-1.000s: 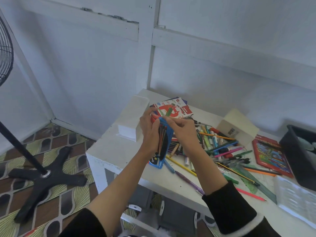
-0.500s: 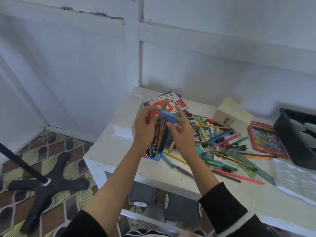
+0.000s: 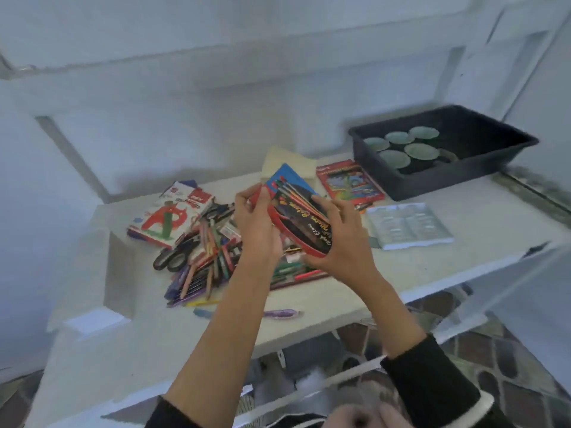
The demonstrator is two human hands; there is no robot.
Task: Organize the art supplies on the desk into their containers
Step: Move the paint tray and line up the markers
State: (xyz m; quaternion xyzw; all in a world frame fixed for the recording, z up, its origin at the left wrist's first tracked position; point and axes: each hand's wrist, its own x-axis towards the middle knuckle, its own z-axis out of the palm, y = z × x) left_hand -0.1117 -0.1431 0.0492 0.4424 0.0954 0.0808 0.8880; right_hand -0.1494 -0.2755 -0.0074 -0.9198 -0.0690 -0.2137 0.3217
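Observation:
I hold a flat pack of paint brushes (image 3: 298, 211), blue at the top with a dark printed card and a red edge, above the white desk (image 3: 482, 223). My left hand (image 3: 256, 223) grips its upper left edge. My right hand (image 3: 343, 239) grips its lower right end, thumb across the card. Below my hands lies a loose pile of pencils and pens (image 3: 210, 257) with black scissors (image 3: 174, 257). A black tray (image 3: 463, 174) with round lidded pots sits at the back right.
A red and white box (image 3: 167, 217) lies at the left of the pile, a red box of colours (image 3: 349, 183) and a clear plastic palette (image 3: 408, 225) to the right. A cream box (image 3: 287, 157) stands behind the pack. A purple pen (image 3: 282, 313) lies near the front edge.
The view has swung right, so the tray now shows in full. The brush pack has tilted from upright to slanting down to the right, and my right hand now grips its lower end.

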